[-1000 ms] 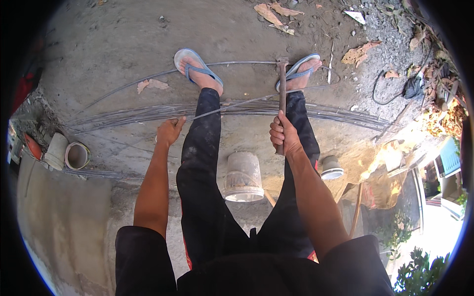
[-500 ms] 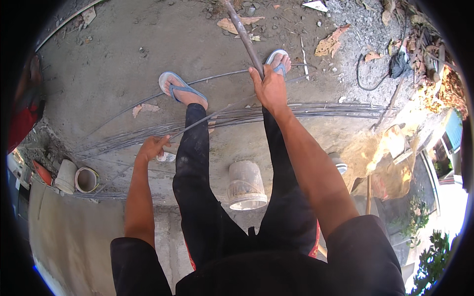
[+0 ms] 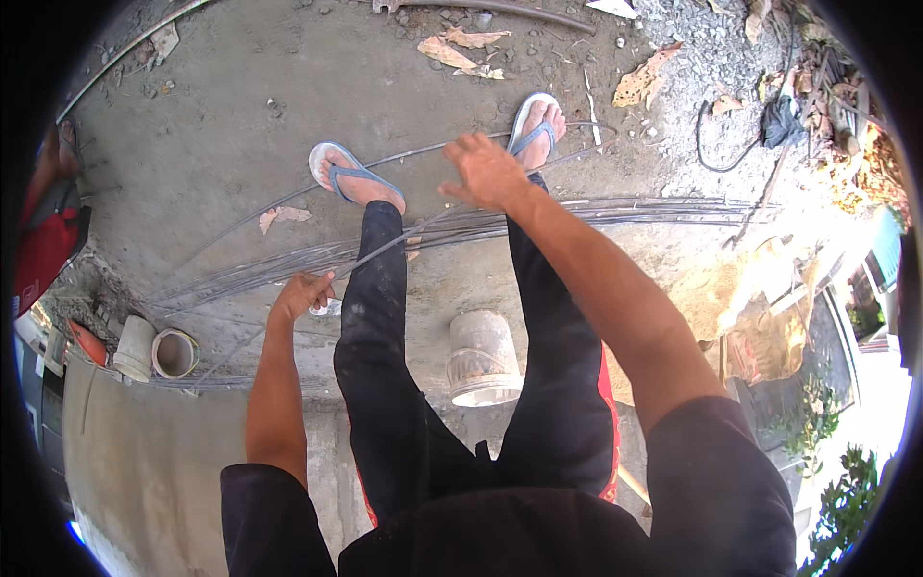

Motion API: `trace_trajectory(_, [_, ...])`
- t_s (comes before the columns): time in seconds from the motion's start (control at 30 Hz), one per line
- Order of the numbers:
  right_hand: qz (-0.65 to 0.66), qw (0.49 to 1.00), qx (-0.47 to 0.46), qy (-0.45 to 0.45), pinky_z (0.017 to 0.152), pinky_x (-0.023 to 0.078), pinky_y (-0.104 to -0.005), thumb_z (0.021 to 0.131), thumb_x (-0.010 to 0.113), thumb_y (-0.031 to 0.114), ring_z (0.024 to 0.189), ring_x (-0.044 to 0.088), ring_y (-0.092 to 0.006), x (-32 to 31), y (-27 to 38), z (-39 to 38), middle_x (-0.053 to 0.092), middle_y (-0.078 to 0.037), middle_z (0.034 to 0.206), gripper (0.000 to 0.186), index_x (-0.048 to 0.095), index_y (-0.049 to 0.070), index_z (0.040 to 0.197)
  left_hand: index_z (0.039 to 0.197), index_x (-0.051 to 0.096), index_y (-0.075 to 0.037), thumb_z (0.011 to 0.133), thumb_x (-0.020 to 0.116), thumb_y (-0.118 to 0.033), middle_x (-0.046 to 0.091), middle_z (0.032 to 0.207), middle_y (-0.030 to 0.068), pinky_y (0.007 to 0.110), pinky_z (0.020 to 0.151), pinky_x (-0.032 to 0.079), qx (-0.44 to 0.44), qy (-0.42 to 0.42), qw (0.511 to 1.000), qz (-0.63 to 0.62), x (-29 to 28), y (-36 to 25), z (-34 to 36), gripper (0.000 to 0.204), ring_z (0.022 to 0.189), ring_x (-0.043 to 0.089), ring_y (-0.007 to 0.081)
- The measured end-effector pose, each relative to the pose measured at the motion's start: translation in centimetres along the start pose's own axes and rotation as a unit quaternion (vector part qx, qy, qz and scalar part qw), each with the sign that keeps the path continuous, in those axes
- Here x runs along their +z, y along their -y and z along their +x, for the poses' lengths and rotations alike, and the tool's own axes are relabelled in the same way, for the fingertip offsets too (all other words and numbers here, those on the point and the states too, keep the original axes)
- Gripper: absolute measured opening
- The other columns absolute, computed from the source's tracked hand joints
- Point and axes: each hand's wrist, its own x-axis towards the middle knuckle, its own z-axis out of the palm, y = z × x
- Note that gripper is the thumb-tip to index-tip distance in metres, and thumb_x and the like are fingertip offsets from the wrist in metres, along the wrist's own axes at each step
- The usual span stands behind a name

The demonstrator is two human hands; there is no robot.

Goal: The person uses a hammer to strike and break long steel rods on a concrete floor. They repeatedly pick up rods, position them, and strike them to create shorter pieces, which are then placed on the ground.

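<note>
My left hand [image 3: 306,292] is closed around a thin steel rod [image 3: 385,247], which slants up to the right across my left shin. My right hand [image 3: 486,173] hovers over the rod's far part, empty, with thumb and fingers apart. Beneath lies a bundle of similar steel rods [image 3: 625,213], stretching left to right over the ground by my legs. A single bent rod [image 3: 423,151] passes by my sandalled feet. Beyond them, a brown metal pipe with a notched end [image 3: 529,10] rests on the ground at the top edge.
A dusty white bucket [image 3: 484,356] lies between my legs. At the left stand two more buckets [image 3: 133,346], beside an orange object [image 3: 88,342]. Another person's red garment [image 3: 48,250] shows at the far left. Dry leaves [image 3: 646,79], gravel and debris spread to the upper right.
My right hand has let go of the metal pipe and opened, moving slightly left. The pipe, upright-slanted before, now lies on the ground. My left hand keeps its hold on the rod.
</note>
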Motion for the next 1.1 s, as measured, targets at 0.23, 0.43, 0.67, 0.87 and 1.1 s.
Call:
trace_trajectory(0.23, [0.011,0.942,0.101,0.318,0.102,0.049,-0.0464,0.08,0.075,0.061,0.123,0.061,-0.0346,2.9,2.4,1.8,0.068,-0.018,0.125,0.066,0.071,0.008,0.12,0.073,0.073,0.003,0.091,0.063,-0.066,0.064,0.059,0.0122,0.034,0.058,0.051,-0.02,0.02,1.0,-0.005,-1.6,-3.6,-2.9,0.073,0.053,0.06,0.0197])
trace_trajectory(0.43, [-0.018,0.971,0.116,0.209,0.094,0.052,-0.0476,0.087,0.067,0.062,0.104,0.072,-0.0312,5.2,2.9,-1.2,0.076,-0.013,0.103,0.054,0.078,0.011,0.101,0.073,0.073,0.003,0.089,0.058,-0.075,0.063,0.057,0.0131,0.036,0.06,0.052,-0.092,0.061,0.994,0.02,-0.1,-3.1,-3.7,0.082,0.053,0.061,0.0222])
trace_trajectory(0.67, [-0.026,0.982,0.117,0.149,0.094,0.044,-0.0426,0.096,0.061,0.049,0.091,0.074,-0.0281,5.5,3.2,-4.7,0.077,-0.011,0.092,0.04,0.08,0.013,0.093,0.063,0.068,0.002,0.09,0.061,-0.072,0.059,0.052,0.0112,0.038,0.06,0.049,-0.078,-0.002,0.996,0.035,4.5,-3.0,-7.9,0.078,0.054,0.061,0.0216])
trace_trajectory(0.87, [0.001,0.992,0.081,0.101,0.097,0.044,-0.0416,0.1,0.055,0.05,0.091,0.072,-0.0303,1.3,2.3,-8.3,0.075,-0.014,0.084,0.051,0.078,0.009,0.081,0.063,0.066,0.002,0.091,0.063,-0.066,0.057,0.054,0.0183,0.048,0.058,0.046,-0.071,-0.164,0.976,0.124,10.0,-11.6,-18.7,0.073,0.057,0.063,0.0332])
trace_trajectory(1.1, [0.014,0.997,-0.011,0.082,0.095,0.044,-0.0413,0.101,0.052,0.048,0.083,0.069,-0.0298,-5.0,0.6,-15.6,0.073,-0.015,0.077,0.054,0.077,0.008,0.075,0.07,0.067,0.001,0.097,0.061,-0.053,0.063,0.066,0.0267,0.054,0.064,0.05,-0.064,-0.272,0.925,0.257,20.0,-22.4,-31.9,0.061,0.069,0.065,0.0477])
